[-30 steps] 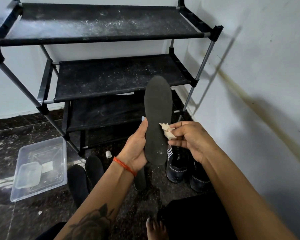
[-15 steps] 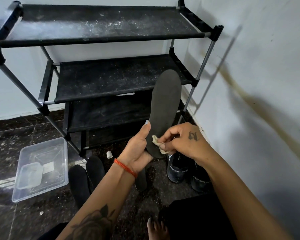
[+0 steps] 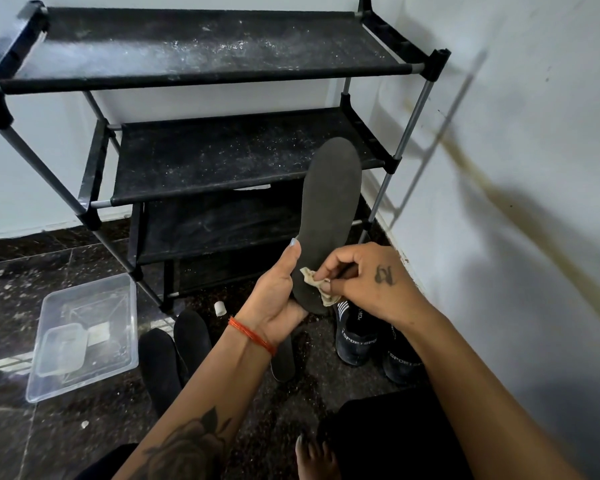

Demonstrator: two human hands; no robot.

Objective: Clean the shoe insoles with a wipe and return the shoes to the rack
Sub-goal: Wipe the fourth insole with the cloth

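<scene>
Dark speckled stone floor (image 3: 49, 258), corner of white walls; a dusty black four-tier fabric shoe rack (image 3: 201, 57) is set against them, shelves bare of shoes. One long dark grey foam insole (image 3: 329, 216) is held upright in front of the rack, long axis near vertical, toe up and tipped slightly right, heel down. The heel end is gripped by the left hand (image 3: 274, 299), thumb laid along the left edge. A crumpled off-white wipe (image 3: 317, 284) is pinched by the right hand (image 3: 364, 282) and pressed on the insole's lower face, just beside the left thumb. Most of the uncovered length lies above both hands, so the next stroke likely runs upward along that axis. Three more dark insoles (image 3: 191, 336) and a pair of black slip-on sports shoes (image 3: 357, 341) are left on the floor below, beside a clear plastic tub (image 3: 118, 341).
</scene>
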